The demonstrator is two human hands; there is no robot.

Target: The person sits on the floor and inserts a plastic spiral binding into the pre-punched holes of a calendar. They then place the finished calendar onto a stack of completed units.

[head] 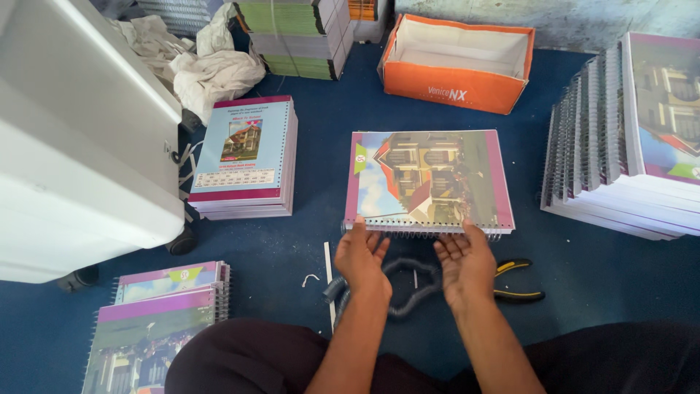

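With both palms up and fingers spread, left hand (pixel 362 257) and right hand (pixel 464 263) grip nothing, fingertips at spiral notebook's (pixel 429 180) wire edge, left of pliers (pixel 519 281). Press evenly; keep coil straight.

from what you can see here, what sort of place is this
Probably a small book-binding workshop, worked on the floor. Stacks of spiral-bound notebooks with picture covers lie on the blue carpet, both hands touch the wire spine of one purple-bordered notebook, and yellow-and-black pliers sit nearby.
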